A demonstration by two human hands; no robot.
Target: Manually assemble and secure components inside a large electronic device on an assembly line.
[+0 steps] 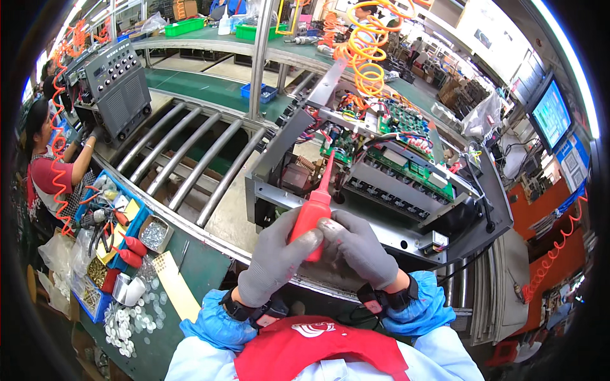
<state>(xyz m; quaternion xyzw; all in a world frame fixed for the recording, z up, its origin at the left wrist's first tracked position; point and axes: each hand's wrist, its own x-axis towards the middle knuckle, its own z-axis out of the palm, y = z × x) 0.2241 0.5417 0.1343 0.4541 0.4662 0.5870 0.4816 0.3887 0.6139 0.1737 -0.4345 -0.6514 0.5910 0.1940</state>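
Observation:
A red squeeze bottle [312, 219] with a long tapered nozzle stands nearly upright between my gloved hands, its tip pointing up and away from me. My left hand [276, 257] wraps round it from the left, thumb across its front. From the right, my right hand [361, 247] closes against the bottle, its thumb at the bottle's upper side; some of its fingers are hidden. Just beyond is an open metal machine chassis [264, 193] with green circuit boards [413, 171], bundled wires and a transformer [295, 176]. The nozzle tip overlaps the boards in view; whether it touches cannot be told.
Metal rollers [184, 152] run left of the chassis. At lower left a blue parts bin [95, 305] holds tools, screws and more red bottles [130, 254], near scattered white discs [121, 330]. Orange coiled hoses [368, 57] hang overhead. A co-worker [47, 152] handles a grey machine [117, 89].

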